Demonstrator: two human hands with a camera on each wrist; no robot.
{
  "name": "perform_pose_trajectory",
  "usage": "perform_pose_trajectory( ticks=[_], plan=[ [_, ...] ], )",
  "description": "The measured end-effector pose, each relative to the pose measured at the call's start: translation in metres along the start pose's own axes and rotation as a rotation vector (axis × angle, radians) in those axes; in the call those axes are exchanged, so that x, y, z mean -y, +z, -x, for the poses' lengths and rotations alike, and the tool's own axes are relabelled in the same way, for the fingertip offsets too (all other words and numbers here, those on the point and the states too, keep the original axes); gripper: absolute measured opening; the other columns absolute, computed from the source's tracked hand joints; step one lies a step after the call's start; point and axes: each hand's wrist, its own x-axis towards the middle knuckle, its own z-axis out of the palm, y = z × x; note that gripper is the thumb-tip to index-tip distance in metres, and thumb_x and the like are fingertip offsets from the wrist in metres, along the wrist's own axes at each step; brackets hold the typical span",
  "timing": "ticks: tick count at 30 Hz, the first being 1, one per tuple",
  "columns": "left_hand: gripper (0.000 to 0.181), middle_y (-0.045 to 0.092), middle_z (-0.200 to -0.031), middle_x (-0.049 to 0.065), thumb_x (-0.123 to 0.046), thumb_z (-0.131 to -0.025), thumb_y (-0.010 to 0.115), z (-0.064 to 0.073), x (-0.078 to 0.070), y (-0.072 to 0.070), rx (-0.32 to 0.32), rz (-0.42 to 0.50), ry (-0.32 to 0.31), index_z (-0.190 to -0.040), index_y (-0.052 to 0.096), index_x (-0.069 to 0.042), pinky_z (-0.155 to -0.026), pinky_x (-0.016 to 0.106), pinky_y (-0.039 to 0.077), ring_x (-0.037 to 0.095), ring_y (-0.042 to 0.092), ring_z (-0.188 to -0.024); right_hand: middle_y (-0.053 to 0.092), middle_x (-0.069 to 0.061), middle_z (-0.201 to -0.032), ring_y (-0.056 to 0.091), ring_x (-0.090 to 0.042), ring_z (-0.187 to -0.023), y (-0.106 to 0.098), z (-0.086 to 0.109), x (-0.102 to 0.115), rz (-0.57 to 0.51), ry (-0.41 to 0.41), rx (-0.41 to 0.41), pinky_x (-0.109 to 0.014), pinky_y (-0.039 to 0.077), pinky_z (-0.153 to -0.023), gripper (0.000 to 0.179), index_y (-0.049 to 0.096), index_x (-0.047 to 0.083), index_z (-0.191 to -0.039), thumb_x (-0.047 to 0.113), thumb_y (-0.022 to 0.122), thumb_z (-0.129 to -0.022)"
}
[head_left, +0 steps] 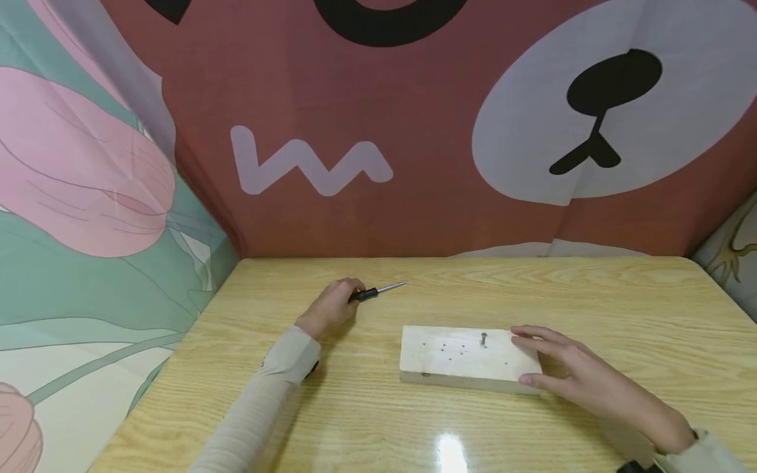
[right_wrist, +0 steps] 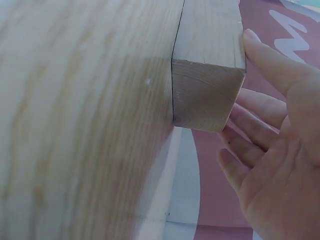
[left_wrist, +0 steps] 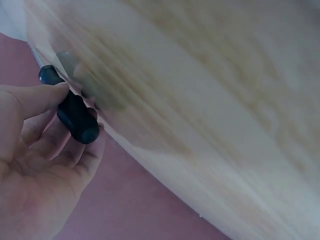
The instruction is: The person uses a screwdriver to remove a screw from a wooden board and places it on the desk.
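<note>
My left hand [head_left: 334, 305] grips a screwdriver [head_left: 368, 294] by its black handle, its metal shaft pointing right. In the left wrist view the thumb and fingers pinch that black handle [left_wrist: 75, 112]. To the right lies a pale wooden block [head_left: 455, 358] with several small holes in its top. A screw [head_left: 483, 338] stands upright in the block towards its right end. My right hand [head_left: 568, 371] rests at the block's right end with fingers spread, thumb at the near edge. In the right wrist view the fingers look fairly straight beside the block's end face [right_wrist: 205, 95].
The block and both hands are over a wood-grain table [head_left: 355, 420]. Behind it hangs a red cloth [head_left: 414, 217] with a printed face, and a floral cloth [head_left: 89, 263] hangs on the left.
</note>
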Motion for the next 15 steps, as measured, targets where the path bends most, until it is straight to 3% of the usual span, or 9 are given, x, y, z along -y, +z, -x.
perform_pose_trajectory(
  ticks=[5, 15],
  plan=[
    [0.027, 0.069, -0.117, 0.015, 0.000, -0.092, 0.064, 0.0008, -0.0008, -0.0017, -0.015, 0.008, -0.022, -0.118, 0.066, -0.004, -0.092, 0.042, 0.056, 0.027, 0.066, -0.108, 0.058, -0.007, -0.140, 0.039, 0.013, -0.129, 0.0009, -0.0008, 0.0008, -0.035, -0.034, -0.013, -0.004, 0.041, -0.095, 0.056, 0.060, 0.011, -0.137, 0.028, 0.077, -0.086],
    [0.027, 0.067, -0.121, 0.014, -0.005, -0.094, 0.061, 0.0040, -0.0013, -0.0032, -0.038, 0.038, -0.050, -0.121, 0.065, -0.007, -0.094, 0.044, 0.054, 0.029, 0.063, -0.111, 0.053, -0.008, -0.145, 0.031, 0.019, -0.129, -0.0006, 0.0006, -0.0011, -0.102, 0.031, 0.040, -0.005, 0.040, -0.095, 0.059, 0.051, 0.016, -0.143, 0.029, 0.073, -0.090]
  ],
)
